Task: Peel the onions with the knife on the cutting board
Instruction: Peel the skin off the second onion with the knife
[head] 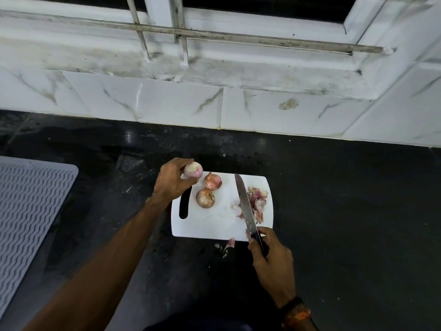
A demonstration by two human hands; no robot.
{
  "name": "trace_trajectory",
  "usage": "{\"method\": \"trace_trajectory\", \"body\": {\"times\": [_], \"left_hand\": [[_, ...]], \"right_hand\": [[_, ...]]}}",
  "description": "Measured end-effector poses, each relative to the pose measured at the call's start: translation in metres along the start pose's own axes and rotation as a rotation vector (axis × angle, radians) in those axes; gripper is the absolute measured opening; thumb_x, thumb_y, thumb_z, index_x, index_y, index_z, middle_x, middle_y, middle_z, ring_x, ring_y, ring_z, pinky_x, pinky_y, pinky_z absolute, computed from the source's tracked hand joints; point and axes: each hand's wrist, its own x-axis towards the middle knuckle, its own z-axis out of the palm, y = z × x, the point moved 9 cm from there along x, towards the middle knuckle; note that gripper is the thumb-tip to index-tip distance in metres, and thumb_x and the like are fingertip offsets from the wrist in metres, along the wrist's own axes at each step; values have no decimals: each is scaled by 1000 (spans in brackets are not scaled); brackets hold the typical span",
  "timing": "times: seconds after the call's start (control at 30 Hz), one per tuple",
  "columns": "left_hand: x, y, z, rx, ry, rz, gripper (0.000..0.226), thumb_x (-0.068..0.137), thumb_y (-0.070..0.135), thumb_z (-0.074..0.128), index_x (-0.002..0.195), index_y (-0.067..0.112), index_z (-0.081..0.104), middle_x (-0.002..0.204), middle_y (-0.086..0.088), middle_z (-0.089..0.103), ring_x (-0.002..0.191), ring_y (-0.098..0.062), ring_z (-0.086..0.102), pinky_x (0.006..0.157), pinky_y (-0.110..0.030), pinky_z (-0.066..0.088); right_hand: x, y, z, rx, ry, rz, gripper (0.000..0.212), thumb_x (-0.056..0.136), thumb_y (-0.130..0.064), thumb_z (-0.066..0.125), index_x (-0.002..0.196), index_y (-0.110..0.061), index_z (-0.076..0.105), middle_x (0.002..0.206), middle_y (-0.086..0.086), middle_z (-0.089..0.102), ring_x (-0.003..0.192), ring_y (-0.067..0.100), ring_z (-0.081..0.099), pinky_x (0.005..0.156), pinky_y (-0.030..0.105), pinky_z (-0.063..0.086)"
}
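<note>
A white cutting board [207, 225] lies on the dark counter. My left hand [170, 181] grips a peeled, pale purple onion [194, 169] over the board's far left corner. Two unpeeled brown onions [212, 181] [205, 198] sit on the board beside it. My right hand [270, 258] holds the black handle of a knife [245, 206] at the board's near right corner, its blade pointing away over the board. A pile of onion skins [257, 203] lies on the board's right side, partly hidden by the blade.
A few skin scraps [226, 246] lie on the black counter [346, 211] just in front of the board. A grey ridged mat [28, 211] lies at the left. A white marble-tiled wall [179, 103] with a window sill rises behind the counter.
</note>
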Motion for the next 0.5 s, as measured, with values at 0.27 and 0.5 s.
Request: {"method": "trace_trajectory", "body": {"times": [0.27, 0.5], "left_hand": [[7, -11, 16, 11, -168, 4, 58, 72, 24, 90, 122, 10, 67, 116, -7, 69, 97, -16, 65, 86, -33, 57], [8, -4, 27, -29, -346, -19, 52, 78, 39, 83, 123, 18, 67, 113, 5, 68, 96, -7, 64, 83, -27, 56]], "right_hand": [[1, 5, 4, -34, -35, 40, 18, 94, -27, 65, 109, -36, 59, 64, -9, 63, 55, 7, 58, 52, 24, 46], [4, 3, 11, -14, -83, 65, 20, 95, -28, 64, 113, -34, 59, 72, -10, 67, 61, 6, 61, 59, 28, 55]]}}
